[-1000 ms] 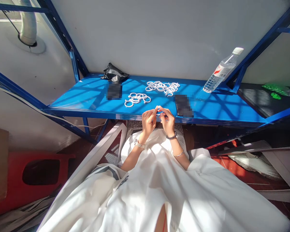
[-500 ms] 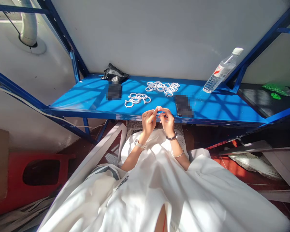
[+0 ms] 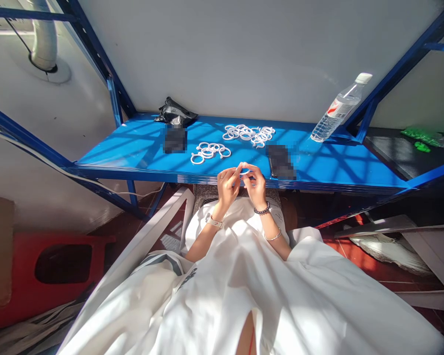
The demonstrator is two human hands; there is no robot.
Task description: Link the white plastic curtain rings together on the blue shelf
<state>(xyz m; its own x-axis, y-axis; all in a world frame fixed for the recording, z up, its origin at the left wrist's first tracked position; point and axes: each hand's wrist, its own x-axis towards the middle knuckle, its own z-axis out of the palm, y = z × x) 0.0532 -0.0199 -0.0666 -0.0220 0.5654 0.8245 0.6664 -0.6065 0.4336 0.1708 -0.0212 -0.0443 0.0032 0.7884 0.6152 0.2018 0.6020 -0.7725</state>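
Fingers point(image 3: 238, 170) of our left hand point(image 3: 227, 186) and right hand point(image 3: 257, 185) are pinched shut on one small white ring point(image 3: 244, 170), thumb and fingertips nipping it from each side. It's thin, pale, sunlit, and mostly hidden by the fingertips. We hold it in the air just over the front edge of the blue shelf point(image 3: 133, 148). Like rings lie on the shelf in a near pile point(image 3: 209, 151) and a far pile point(image 3: 248, 134). We see a water bottle point(image 3: 338, 111) leaning at right.

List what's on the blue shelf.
Near ring pile, far ring pile, black bag, water bottle, two blurred items. Pinching one ring, left hand and right hand hide some front edge.
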